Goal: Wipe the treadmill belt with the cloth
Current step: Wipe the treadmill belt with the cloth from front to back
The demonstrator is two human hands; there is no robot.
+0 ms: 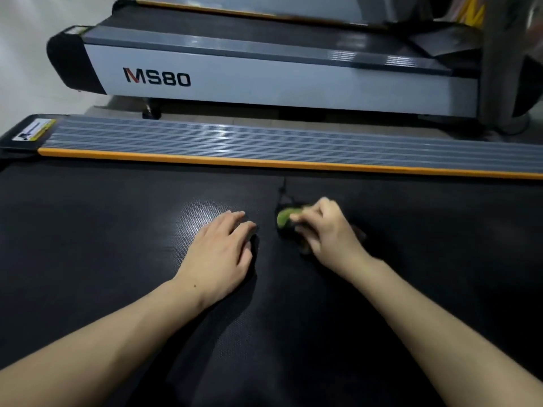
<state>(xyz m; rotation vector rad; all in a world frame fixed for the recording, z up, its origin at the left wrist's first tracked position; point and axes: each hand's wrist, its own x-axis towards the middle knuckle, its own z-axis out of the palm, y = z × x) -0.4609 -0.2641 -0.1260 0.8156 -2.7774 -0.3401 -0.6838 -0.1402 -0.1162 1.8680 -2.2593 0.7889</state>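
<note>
The black textured treadmill belt (117, 230) fills the lower half of the head view. My left hand (220, 254) lies flat on the belt, fingers straight and pointing away from me. To its right, my right hand (326, 230) grips a small bunched green cloth (285, 217) with curled fingers and presses it against the belt. Most of the cloth is hidden under the hand; a darker part shows at the hand's right side. The right hand looks slightly blurred.
A grey ribbed side rail (264, 142) with an orange strip (264, 163) borders the belt's far edge. Beyond a narrow strip of floor stands another treadmill (264, 83) marked MS80. A grey upright post (499, 69) rises at the far right.
</note>
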